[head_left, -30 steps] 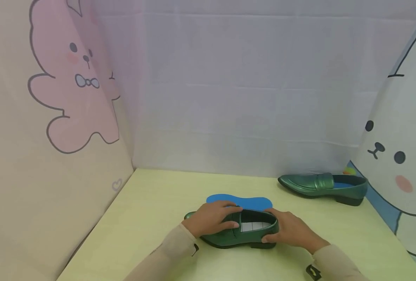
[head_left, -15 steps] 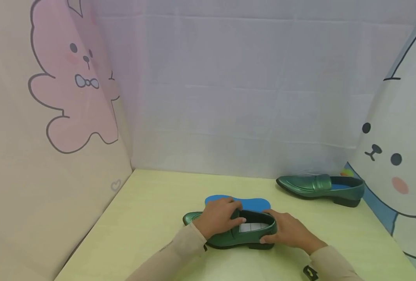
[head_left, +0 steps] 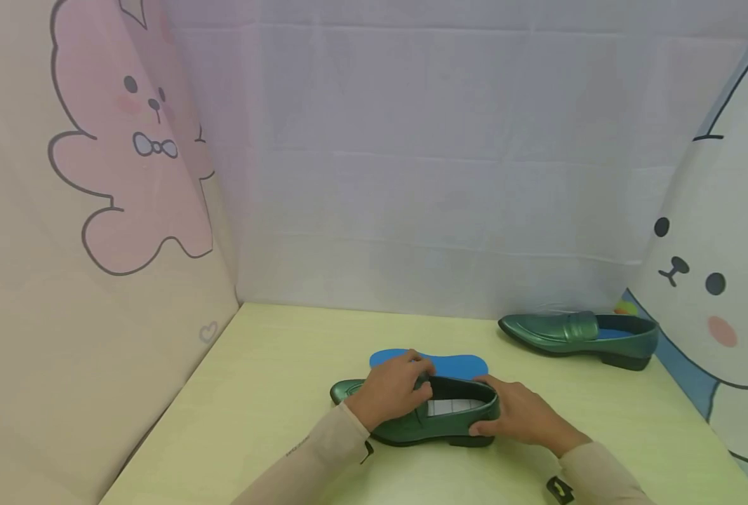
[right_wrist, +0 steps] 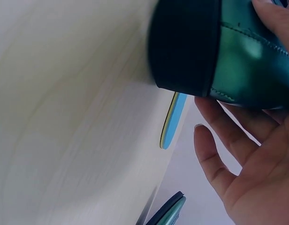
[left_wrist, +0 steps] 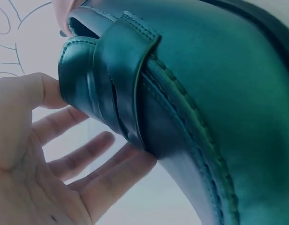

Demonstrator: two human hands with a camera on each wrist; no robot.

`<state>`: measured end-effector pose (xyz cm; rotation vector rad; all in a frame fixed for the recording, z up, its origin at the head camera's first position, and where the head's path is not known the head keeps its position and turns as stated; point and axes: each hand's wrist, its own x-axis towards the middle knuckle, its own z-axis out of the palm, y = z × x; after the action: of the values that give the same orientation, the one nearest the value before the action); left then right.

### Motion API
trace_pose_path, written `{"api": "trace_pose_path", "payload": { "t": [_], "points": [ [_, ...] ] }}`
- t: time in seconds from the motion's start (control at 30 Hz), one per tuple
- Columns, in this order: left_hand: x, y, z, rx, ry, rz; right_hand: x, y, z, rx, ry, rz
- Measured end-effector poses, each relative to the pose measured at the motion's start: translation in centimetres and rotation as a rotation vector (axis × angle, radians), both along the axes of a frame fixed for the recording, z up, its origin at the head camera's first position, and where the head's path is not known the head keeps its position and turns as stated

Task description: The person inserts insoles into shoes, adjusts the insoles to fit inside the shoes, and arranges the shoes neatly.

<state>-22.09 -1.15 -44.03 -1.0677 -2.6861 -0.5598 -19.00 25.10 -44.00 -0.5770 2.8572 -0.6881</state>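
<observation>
A dark green loafer [head_left: 456, 425] stands on the table, toe to the left, with a pale lined inner sole [head_left: 452, 407] showing in its opening. My left hand [head_left: 389, 394] reaches over the upper; in the left wrist view its thumb and forefinger pinch the edge of the tongue [left_wrist: 76, 70], while the other fingers spread by the strap. At the heel end my right hand [head_left: 521, 415] grips the shoe, thumb on the near side and fingers on the far side. A blue insole [head_left: 462, 366] lies flat just behind the loafer.
A matching green loafer [head_left: 547, 335] stands at the back right, blue showing inside it. Behind the pale yellow table [head_left: 273, 365] hangs a white cloth [head_left: 412, 175], with cartoon-printed cloths at both sides.
My left hand has shifted a little right along the upper, its fingers drawing in at the tongue and uncovering more of the toe. The right hand keeps its grip on the heel.
</observation>
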Motion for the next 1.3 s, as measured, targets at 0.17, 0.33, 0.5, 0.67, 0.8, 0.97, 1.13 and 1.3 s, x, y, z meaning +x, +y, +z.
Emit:
{"api": "trace_pose_path", "payload": {
  "t": [0.17, 0.33, 0.5, 0.67, 0.8, 0.97, 1.13, 1.3],
  "points": [
    [0.0, -0.3, 0.0, 0.079, -0.080, -0.018, 0.0, 0.0, 0.1, 0.012, -0.011, -0.028],
    [-0.3, -1.0, -0.8, 0.188, -0.256, 0.013, 0.0, 0.1, 0.0, 0.027, -0.010, -0.032],
    [-0.1, -1.7, -0.9, 0.234, -0.324, 0.006, 0.0, 0.2, -0.1, 0.026, 0.000, -0.024],
    [0.1, -2.1, -1.0, 0.222, -0.283, -0.013, 0.1, 0.3, 0.0, 0.025, 0.006, -0.009],
    [0.2, -2.3, -1.0, 0.194, -0.220, -0.022, 0.2, 0.4, 0.3, 0.019, -0.007, 0.003],
    [0.1, -2.3, -0.7, 0.006, -0.018, -0.113, 0.2, 0.4, 0.3, 0.021, 0.010, 0.012],
    [0.3, -2.4, -0.2, -0.119, 0.040, -0.188, 0.3, 0.2, 0.3, 0.008, 0.006, 0.017],
    [0.6, -3.1, -0.1, -0.130, -0.053, -0.159, 0.3, 0.0, 0.3, 0.002, -0.017, 0.019]
  ]
}}
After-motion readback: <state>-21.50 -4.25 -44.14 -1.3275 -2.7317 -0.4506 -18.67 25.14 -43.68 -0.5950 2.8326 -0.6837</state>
